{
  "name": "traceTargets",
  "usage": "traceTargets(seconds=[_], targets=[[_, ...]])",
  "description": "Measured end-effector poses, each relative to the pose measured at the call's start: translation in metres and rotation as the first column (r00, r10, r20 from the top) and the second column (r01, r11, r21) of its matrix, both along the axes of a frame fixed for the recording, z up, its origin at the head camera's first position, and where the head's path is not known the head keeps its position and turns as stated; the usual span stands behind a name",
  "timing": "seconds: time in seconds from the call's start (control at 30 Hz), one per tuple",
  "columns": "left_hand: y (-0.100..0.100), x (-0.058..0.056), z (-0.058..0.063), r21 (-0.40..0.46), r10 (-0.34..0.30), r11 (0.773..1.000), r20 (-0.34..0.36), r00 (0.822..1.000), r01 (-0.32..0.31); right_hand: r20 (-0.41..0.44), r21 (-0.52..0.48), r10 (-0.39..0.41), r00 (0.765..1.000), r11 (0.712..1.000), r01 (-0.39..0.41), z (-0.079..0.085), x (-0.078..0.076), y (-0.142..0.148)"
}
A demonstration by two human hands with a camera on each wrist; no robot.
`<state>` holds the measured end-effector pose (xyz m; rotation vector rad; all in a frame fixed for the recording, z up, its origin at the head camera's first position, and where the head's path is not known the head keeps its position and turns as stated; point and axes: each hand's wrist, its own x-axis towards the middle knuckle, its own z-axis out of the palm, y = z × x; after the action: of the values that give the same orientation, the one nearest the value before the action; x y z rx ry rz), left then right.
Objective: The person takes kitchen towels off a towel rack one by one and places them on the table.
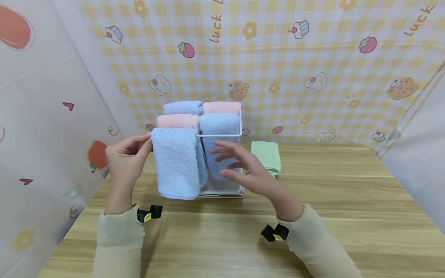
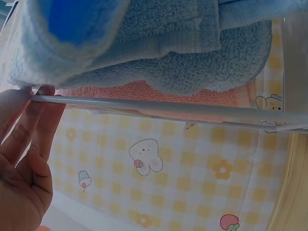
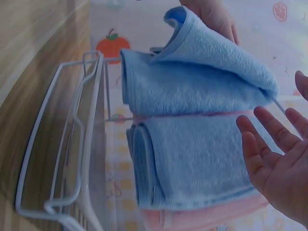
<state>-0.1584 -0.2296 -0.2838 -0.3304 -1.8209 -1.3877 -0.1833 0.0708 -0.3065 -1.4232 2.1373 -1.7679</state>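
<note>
A light blue towel [image 1: 177, 166] hangs folded over the front rail of a white wire rack [image 1: 220, 135], at the left. My left hand [image 1: 125, 154] pinches this towel's upper left corner between thumb and fingers; in the left wrist view its fingertips also meet the end of the rail [image 2: 168, 107]. Beside it, at the right, another blue towel [image 1: 220, 125] hangs on the rack. My right hand [image 1: 247, 170] hovers in front of that second towel, fingers spread and holding nothing. In the right wrist view, the left towel's front layer [image 3: 216, 48] stands away from the layer behind.
Behind the front towels hang a pink towel [image 1: 175, 121], a blue one [image 1: 182, 107] and another pink one [image 1: 222, 107]. A folded green towel [image 1: 267, 154] sits right of the rack. The wooden table [image 1: 208, 239] meets a patterned cloth wall [image 1: 278, 69] at the back.
</note>
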Motion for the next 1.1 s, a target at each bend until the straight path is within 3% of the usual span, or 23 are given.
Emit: traceTargets(seconds=[0.47, 0.77, 1.1], targets=[[0.000, -0.002, -0.002, 0.024, -0.012, 1.000, -0.007, 1.000, 0.012, 0.091, -0.032, 0.045, 0.995, 0.999, -0.042, 0.016, -0.005, -0.043], [0.000, -0.003, -0.002, 0.047, -0.005, 0.999, 0.002, 1.000, 0.005, 0.158, -0.082, 0.139, 0.977, 0.988, -0.128, 0.029, -0.011, -0.064], [0.000, -0.005, -0.004, 0.058, -0.024, 0.998, -0.023, 0.999, 0.025, 0.211, -0.054, 0.120, 0.970, 0.992, -0.111, 0.036, -0.015, -0.084]])
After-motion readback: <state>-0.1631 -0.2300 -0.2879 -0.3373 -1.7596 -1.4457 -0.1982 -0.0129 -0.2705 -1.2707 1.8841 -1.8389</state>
